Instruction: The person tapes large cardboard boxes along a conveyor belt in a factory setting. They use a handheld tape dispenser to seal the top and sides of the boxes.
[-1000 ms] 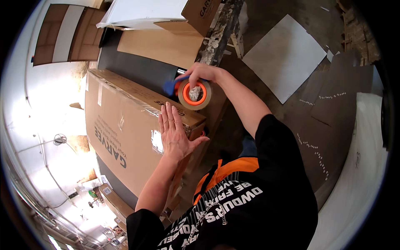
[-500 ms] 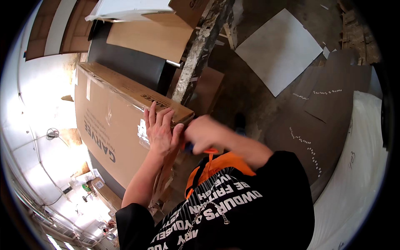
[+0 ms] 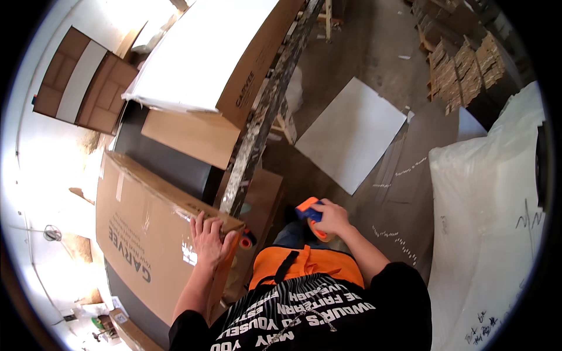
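Note:
My left hand [image 3: 209, 238] lies flat on the upper corner of a large brown cardboard box [image 3: 137, 207], its fingers stretched out and a little apart. Clear tape shines on the box beside the fingers. Away to the right, in front of my body, my right hand [image 3: 332, 219] is closed around an orange and blue tape dispenser [image 3: 309, 208]. The dispenser is apart from the box. Close to the box corner, a small dark thing with an orange ring [image 3: 246, 240] shows; its kind is unclear.
The box rests on a dark surface [image 3: 167, 155] beside a worn, paint-spotted rail [image 3: 249, 149]. Beyond it stands another carton [image 3: 190, 134] with a white top. A white sheet [image 3: 354, 137] lies on the floor. Plastic-wrapped white goods [image 3: 480, 228] stand to the right, stacked cardboard [image 3: 468, 67] behind.
My right hand has moved away from the box corner to the right, bringing the tape dispenser into clear view. My left hand has stayed on the box. The view has shifted.

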The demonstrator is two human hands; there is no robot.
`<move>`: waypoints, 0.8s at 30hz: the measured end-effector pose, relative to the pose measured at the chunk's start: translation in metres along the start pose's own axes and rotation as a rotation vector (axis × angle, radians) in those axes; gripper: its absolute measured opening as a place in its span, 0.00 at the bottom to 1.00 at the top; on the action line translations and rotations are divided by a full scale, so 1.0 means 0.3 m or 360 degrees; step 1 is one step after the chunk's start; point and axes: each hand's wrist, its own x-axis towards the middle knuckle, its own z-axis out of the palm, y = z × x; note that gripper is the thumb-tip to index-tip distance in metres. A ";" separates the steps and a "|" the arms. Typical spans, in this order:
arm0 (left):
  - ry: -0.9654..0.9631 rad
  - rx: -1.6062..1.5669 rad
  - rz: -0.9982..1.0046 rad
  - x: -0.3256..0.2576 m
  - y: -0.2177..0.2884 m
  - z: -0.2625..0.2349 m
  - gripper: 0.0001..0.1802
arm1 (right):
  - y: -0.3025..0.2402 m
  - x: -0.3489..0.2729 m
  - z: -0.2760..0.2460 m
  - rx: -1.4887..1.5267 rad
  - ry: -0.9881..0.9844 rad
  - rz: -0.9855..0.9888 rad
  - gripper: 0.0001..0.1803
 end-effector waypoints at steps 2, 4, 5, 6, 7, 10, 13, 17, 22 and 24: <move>-0.0079 -0.0002 -0.0048 0.029 0.014 -0.012 0.24 | 0.077 0.018 -0.085 0.0167 0.0274 0.0199 0.33; -0.0305 -0.0231 -0.0056 0.099 0.019 -0.030 0.27 | 0.162 0.048 -0.128 0.0405 0.0410 0.0270 0.35; -0.0271 -0.0255 -0.0026 0.172 0.028 -0.044 0.27 | 0.203 0.066 -0.144 0.0666 0.0504 0.0341 0.36; -0.0056 -0.0376 0.0059 0.254 0.039 -0.063 0.28 | 0.179 0.082 -0.188 0.0752 0.0618 0.0363 0.38; 0.0154 -0.0502 0.0158 0.352 0.053 -0.091 0.30 | 0.190 0.105 -0.219 0.0790 0.0658 0.0353 0.37; 0.0434 -0.0544 0.0330 0.719 0.045 -0.203 0.32 | 0.218 0.196 -0.338 0.0655 0.0780 0.0290 0.38; 0.0614 -0.0519 0.0391 1.118 0.022 -0.250 0.31 | 0.218 0.283 -0.484 0.0579 0.0923 0.0351 0.40; 0.0569 -0.0685 0.0133 1.604 0.007 -0.146 0.36 | 0.220 0.369 -0.657 0.0877 0.1136 0.0524 0.41; -0.0070 0.0032 -0.0134 1.746 0.042 0.100 0.53 | 0.291 0.480 -0.747 0.0930 0.1418 0.0487 0.39; -0.0083 0.0052 -0.0102 1.689 0.044 0.101 0.55 | 0.323 0.575 -0.812 0.0782 0.1468 0.0460 0.38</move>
